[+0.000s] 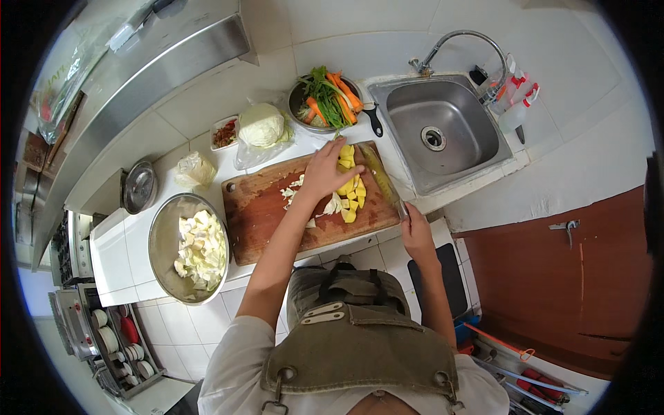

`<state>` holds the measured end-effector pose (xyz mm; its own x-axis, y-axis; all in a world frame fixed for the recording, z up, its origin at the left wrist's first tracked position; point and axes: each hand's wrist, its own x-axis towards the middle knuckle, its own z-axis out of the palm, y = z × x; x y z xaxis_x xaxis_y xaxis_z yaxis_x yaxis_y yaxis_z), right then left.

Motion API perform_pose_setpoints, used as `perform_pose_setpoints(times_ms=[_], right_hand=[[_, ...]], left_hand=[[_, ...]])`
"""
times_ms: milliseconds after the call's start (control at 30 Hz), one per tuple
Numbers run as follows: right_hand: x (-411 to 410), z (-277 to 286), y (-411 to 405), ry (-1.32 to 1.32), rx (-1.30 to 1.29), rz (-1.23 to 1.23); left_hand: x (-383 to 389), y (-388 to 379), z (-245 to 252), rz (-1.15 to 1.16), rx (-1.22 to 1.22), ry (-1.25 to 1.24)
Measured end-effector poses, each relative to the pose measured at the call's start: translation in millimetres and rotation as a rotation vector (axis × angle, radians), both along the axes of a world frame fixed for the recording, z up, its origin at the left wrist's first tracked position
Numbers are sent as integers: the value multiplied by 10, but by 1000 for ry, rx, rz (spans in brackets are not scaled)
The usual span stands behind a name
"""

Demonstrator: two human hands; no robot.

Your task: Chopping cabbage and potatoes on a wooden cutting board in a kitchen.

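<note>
My right hand (418, 236) is wrapped around the handle of a kitchen knife (381, 176). Its wide blade lies along the right end of a wooden cutting board (270, 218), pointing towards the back. My left hand (329, 168) rests over the board with fingers and thumb apart, beside cut yellow vegetable pieces (354, 199). Its thumb reaches across them; whether it touches them I cannot tell. Small pale cabbage scraps (332, 205) lie against the pieces, and more are partly hidden behind my left wrist.
A steel bowl (155, 259) of chopped cabbage (201, 249) stands left of the board. Behind the board are a bagged cabbage head (262, 124), a dish of dark red bits (224, 134) and a bowl with carrots (345, 93) and greens. A steel sink (441, 114) adjoins on the right.
</note>
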<state>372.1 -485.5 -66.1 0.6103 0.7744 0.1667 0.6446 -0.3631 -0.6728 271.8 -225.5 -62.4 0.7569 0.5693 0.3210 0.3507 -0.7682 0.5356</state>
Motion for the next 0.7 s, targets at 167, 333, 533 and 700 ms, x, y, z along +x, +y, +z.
perform_pose_setpoints(times_ms=[167, 333, 533, 700], right_hand=[[-230, -277, -125, 249, 22, -115], [-549, -376, -19, 315, 75, -89], [-697, -346, 218, 357, 50, -34], [-685, -436, 259, 231, 128, 8]], left_hand=[[63, -41, -18, -138, -164, 54], [-173, -395, -58, -38, -9, 109], [-133, -543, -210, 166, -32, -150], [-55, -559, -269, 264, -165, -381]])
